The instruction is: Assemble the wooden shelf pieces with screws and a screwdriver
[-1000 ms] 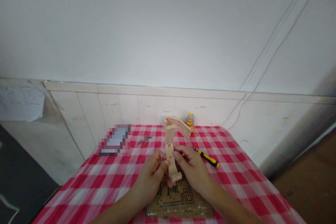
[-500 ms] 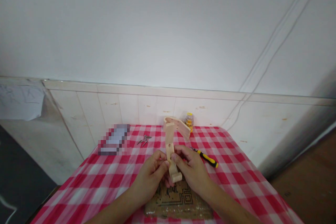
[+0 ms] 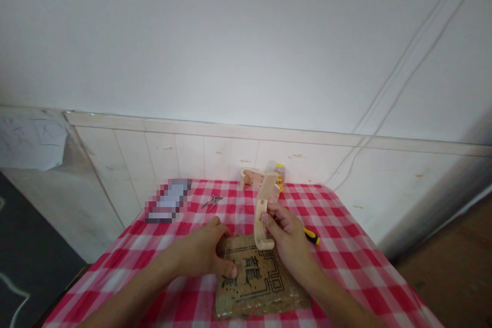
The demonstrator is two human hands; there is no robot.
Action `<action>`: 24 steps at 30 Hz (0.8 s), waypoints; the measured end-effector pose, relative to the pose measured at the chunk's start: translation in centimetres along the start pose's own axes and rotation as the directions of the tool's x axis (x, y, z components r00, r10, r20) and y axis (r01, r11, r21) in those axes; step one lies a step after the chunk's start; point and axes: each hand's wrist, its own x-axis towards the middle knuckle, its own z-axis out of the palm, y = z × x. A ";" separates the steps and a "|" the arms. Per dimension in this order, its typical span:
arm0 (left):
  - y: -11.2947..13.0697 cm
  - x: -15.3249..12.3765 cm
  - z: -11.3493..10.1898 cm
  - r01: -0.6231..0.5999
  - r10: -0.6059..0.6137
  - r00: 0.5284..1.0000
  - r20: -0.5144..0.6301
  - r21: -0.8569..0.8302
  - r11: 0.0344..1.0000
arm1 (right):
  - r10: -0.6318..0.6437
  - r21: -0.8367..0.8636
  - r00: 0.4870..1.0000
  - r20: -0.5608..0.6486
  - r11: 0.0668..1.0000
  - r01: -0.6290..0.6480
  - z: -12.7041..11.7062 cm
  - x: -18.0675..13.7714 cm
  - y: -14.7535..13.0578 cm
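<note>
My right hand [image 3: 286,228] pinches a pale wooden piece [image 3: 261,225] near its middle, thumb in front. The piece has a hooked lower end and a hole, and it stands tilted above a flat brown package [image 3: 265,287] with black printed characters. My left hand [image 3: 203,248] lies at the package's left edge, thumb stretched over its top and fingers apart from the thumb; some fingertips are hidden. Behind the held piece, a second curved wooden piece [image 3: 251,177] with small holes stands at the table's back. A yellow-and-black screwdriver [image 3: 312,236] is partly covered by my right hand.
Several screws [image 3: 212,202] lie on the red-and-white checked tablecloth [image 3: 184,251]. Left of them is a blurred-out phone-like object [image 3: 169,201]. A yellow-topped container [image 3: 280,174] stands by the white panelled wall [image 3: 215,156] that borders the table's back.
My left hand has let go of the wooden piece and moved left and down to the package. My right hand has shifted the piece slightly right and turned it.
</note>
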 end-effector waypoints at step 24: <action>0.7 2.7 4.5 -0.309 0.011 0.951 -0.309 -0.950 0.054 | -0.122 -0.138 0.992 -0.031 0.983 0.117 1.2 -1.5 0.1</action>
